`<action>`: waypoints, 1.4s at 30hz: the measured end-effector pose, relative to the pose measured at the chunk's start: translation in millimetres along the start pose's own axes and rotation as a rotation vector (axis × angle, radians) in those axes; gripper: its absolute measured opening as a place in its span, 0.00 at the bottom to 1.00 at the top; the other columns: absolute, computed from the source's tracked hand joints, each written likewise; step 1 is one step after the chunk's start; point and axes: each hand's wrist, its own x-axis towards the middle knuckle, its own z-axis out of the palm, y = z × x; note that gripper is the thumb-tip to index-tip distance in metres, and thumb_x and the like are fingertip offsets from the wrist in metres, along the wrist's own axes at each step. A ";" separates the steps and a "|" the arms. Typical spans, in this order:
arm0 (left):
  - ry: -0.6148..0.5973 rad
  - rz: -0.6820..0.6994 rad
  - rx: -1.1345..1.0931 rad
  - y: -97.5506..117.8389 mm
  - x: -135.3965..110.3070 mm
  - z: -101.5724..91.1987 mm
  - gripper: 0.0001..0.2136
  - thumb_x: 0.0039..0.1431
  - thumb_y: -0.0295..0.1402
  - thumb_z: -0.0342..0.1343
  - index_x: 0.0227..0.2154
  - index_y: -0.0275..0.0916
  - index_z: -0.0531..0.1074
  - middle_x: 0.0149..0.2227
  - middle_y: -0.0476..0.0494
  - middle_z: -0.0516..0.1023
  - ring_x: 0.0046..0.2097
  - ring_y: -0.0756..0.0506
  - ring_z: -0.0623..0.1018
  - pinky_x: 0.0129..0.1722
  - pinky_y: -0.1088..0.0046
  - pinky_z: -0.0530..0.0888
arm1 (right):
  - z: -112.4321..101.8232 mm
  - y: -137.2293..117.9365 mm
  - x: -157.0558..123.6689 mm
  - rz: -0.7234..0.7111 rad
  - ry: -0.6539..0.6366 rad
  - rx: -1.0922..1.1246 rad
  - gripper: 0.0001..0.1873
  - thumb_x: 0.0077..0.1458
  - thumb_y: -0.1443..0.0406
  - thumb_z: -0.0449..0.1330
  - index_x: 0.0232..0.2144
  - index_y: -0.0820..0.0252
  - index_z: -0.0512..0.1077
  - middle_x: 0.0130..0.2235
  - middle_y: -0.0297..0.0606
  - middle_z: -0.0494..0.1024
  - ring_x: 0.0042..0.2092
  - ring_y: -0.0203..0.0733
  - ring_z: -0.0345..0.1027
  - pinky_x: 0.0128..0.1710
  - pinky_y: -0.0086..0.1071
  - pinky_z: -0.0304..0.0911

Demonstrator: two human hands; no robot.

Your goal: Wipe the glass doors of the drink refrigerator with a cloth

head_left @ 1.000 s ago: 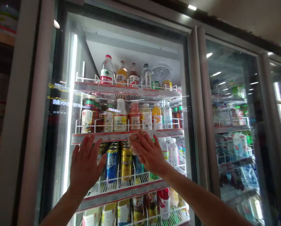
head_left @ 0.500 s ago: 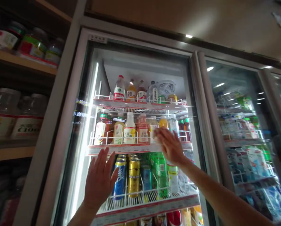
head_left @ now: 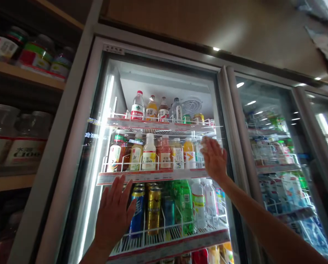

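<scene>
My left hand (head_left: 113, 212) is raised flat at the glass door (head_left: 155, 77) of a drinks fridge, fingers stretched out and holding nothing. Behind it in the fridge stand a blue can (head_left: 137, 211) and a gold can (head_left: 154, 211). Up and to the right, my right hand (head_left: 215, 159) lies against the same glass in front of the middle shelf's right end. A small pale patch, which looks like a cloth or tissue, shows under its fingers; most of it is hidden. Past this hand, an orange juice bottle (head_left: 189, 152) stands behind the glass.
Wooden shelves (head_left: 12, 179) with bottles stand at the left. The metal door frame (head_left: 232, 146) runs up on the right, beside a second glass fridge door (head_left: 271, 110). Inside the fridge, wire-edged shelves (head_left: 150, 176) carry several bottles and cans. Lights and signs reflect in the glass.
My right hand has moved right across the glass and slightly upward, uncovering the tea and orange juice bottles. My left hand stays nearly in place. The view has shifted slightly.
</scene>
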 end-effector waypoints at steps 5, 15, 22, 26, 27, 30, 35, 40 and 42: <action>0.034 -0.026 -0.041 2.2 0.2 0.4 0.30 0.60 0.37 0.48 0.64 0.40 0.48 0.66 0.37 0.51 0.66 0.39 0.52 0.64 0.57 0.49 | 1.6 -14.6 -2.5 0.017 0.032 0.009 0.28 0.63 0.61 0.41 0.64 0.60 0.50 0.64 0.47 0.56 0.66 0.51 0.43 0.61 0.53 0.48; 0.043 -0.014 -0.012 1.1 -1.0 1.5 0.30 0.60 0.37 0.49 0.64 0.40 0.48 0.65 0.37 0.54 0.66 0.40 0.53 0.64 0.58 0.51 | 4.5 10.9 19.3 0.054 0.210 0.054 0.30 0.63 0.64 0.35 0.64 0.69 0.44 0.62 0.58 0.57 0.65 0.57 0.46 0.58 0.63 0.46; 0.027 0.002 0.015 -0.2 -1.7 -0.6 0.31 0.60 0.35 0.50 0.64 0.38 0.47 0.65 0.35 0.54 0.66 0.39 0.53 0.64 0.57 0.52 | 3.3 -20.5 -11.3 -0.371 -0.076 0.115 0.24 0.60 0.59 0.46 0.59 0.46 0.59 0.61 0.32 0.63 0.63 0.43 0.53 0.62 0.45 0.52; 0.024 -0.005 0.021 2.3 -1.0 -0.2 0.31 0.60 0.35 0.50 0.64 0.38 0.47 0.65 0.35 0.53 0.66 0.39 0.53 0.64 0.56 0.52 | 0.9 11.5 8.6 0.142 0.158 0.040 0.28 0.62 0.61 0.40 0.63 0.64 0.52 0.62 0.52 0.58 0.64 0.57 0.48 0.58 0.61 0.50; 0.025 -0.013 0.016 2.7 -0.6 -0.3 0.31 0.60 0.35 0.50 0.64 0.38 0.46 0.65 0.35 0.53 0.66 0.39 0.52 0.64 0.56 0.52 | 2.3 7.0 6.9 0.130 0.151 0.045 0.29 0.62 0.62 0.40 0.64 0.65 0.48 0.64 0.53 0.55 0.65 0.57 0.45 0.58 0.61 0.48; 0.020 -0.018 0.005 2.9 0.4 -1.2 0.31 0.60 0.35 0.49 0.64 0.39 0.45 0.65 0.36 0.52 0.66 0.39 0.52 0.64 0.56 0.52 | 5.4 -27.4 -20.7 -0.314 -0.068 0.112 0.31 0.61 0.64 0.43 0.65 0.54 0.43 0.66 0.39 0.50 0.67 0.47 0.40 0.63 0.50 0.47; 0.017 0.004 0.023 3.7 1.2 -3.1 0.31 0.60 0.35 0.49 0.64 0.38 0.46 0.66 0.37 0.50 0.67 0.39 0.51 0.64 0.57 0.51 | 1.4 -26.6 -29.5 -0.390 -0.075 0.112 0.29 0.62 0.63 0.45 0.64 0.48 0.48 0.64 0.36 0.57 0.66 0.45 0.46 0.62 0.50 0.48; 0.008 -0.008 0.035 1.8 -2.1 -1.8 0.31 0.60 0.34 0.50 0.64 0.38 0.47 0.66 0.37 0.50 0.66 0.39 0.51 0.64 0.57 0.51 | 4.1 -34.8 7.7 -0.025 0.096 0.119 0.30 0.64 0.64 0.37 0.66 0.59 0.39 0.66 0.45 0.49 0.67 0.52 0.39 0.62 0.58 0.44; 0.015 0.000 0.031 -1.0 -3.0 -2.3 0.30 0.59 0.33 0.50 0.64 0.39 0.48 0.66 0.37 0.51 0.66 0.40 0.51 0.65 0.57 0.51 | 3.9 -70.8 -5.7 -0.220 -0.037 0.190 0.30 0.63 0.62 0.40 0.66 0.55 0.39 0.67 0.39 0.48 0.68 0.48 0.37 0.64 0.52 0.43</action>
